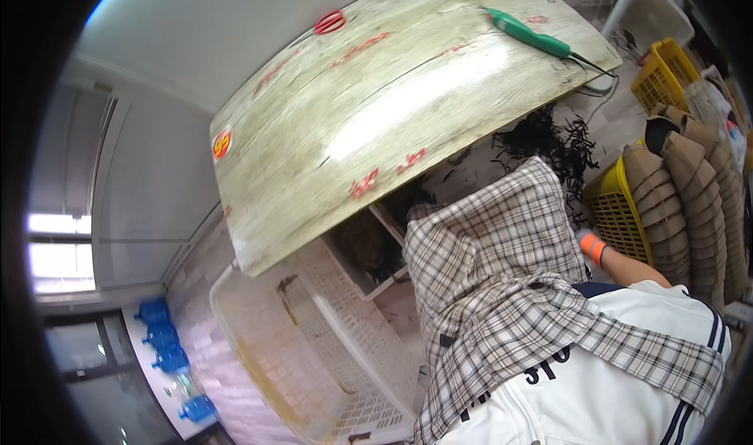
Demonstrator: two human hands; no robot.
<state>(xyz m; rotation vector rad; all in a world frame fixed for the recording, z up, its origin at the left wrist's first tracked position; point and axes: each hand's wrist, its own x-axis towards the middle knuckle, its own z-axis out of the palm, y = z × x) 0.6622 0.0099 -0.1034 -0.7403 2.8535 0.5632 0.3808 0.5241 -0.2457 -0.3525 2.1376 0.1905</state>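
Co-worker in plaid scarf [502, 288] and white shirt blocks the near right; their orange-banded wrist [594, 249] reaches toward a yellow slatted plastic crate [620, 214]. Own hands out of view. Green-handled tool [527, 32] lies far right on the pale woodgrain tabletop [376, 123].

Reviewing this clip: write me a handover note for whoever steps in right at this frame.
Left hand and right hand: neither in view.
Another person in a white shirt and checked cloth bends over in front; their arm, with an orange wristband, reaches toward the yellow basket.
Things: green corded tool and red scissors lie on the table; white crates below it; dark shreds beyond; stacked brown paper cones at right.
Done or left: this view does not show.
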